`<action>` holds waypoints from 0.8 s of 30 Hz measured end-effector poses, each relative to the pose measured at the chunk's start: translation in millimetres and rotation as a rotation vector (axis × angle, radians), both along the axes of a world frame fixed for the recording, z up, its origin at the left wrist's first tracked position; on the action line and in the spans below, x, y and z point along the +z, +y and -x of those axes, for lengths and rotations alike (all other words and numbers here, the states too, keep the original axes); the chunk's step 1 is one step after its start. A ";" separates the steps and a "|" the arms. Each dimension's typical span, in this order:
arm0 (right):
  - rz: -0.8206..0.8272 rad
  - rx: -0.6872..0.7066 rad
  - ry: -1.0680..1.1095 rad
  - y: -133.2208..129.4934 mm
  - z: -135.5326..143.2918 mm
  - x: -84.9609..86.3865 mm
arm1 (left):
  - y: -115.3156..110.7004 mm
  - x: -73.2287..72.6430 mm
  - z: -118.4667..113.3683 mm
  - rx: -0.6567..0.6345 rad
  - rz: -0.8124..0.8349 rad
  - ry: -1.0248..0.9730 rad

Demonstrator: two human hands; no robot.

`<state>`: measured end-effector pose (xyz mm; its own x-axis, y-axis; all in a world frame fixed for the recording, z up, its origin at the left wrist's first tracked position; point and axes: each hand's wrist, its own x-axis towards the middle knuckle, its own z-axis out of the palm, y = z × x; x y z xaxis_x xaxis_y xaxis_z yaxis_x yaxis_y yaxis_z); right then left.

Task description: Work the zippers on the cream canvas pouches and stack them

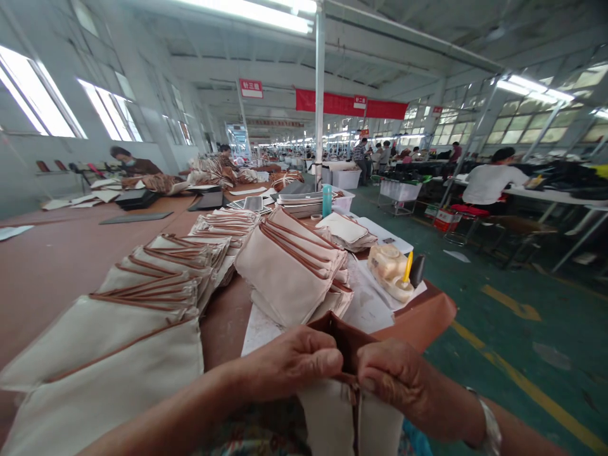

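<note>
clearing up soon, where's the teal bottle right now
In the head view, the teal bottle stands upright just right of centre, beyond the middle stack of cream pouches and just left of the white bin.

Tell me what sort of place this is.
Probably a sewing workshop or factory floor: brown-trimmed cream pieces lie piled on the table, a person in white sits at a long worktable, and a red banner hangs overhead.

Held cream piece (327,415) cut off below, far workers (361,158) blurred, distant banner (275,123) lettering unreadable
</note>
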<state>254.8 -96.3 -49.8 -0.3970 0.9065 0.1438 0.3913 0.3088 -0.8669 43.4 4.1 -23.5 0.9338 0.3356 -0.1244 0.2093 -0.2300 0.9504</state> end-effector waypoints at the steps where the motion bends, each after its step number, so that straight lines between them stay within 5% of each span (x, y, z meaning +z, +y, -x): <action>1: 0.007 0.007 0.018 -1.8 -0.5 1.3 | 4.4 3.1 2.5 -0.013 0.005 0.005; 7: 0.101 0.009 -0.009 -4.9 -20.3 15.1 | 26.5 18.3 17.0 -0.190 -0.145 0.208; 10: 0.232 0.034 -0.003 4.5 -30.4 23.6 | 17.2 25.1 6.2 -0.192 -0.334 0.151; 14: 0.212 0.203 -0.006 19.5 -22.1 36.6 | -3.1 48.2 -21.4 -0.221 -0.657 0.105; 17: 0.232 0.256 -0.073 22.2 -14.3 40.6 | 7.0 58.9 -22.7 -0.235 -0.589 0.194; 24: 0.060 0.142 -0.161 10.6 -75.7 39.8 | 62.2 21.4 37.0 -0.198 -0.321 0.545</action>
<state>330.5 -85.7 -10.0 -0.5344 0.8451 0.0159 0.4826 0.3205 -0.8151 6.4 66.3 -2.1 0.8131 0.2633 -0.5192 0.5657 -0.5679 0.5979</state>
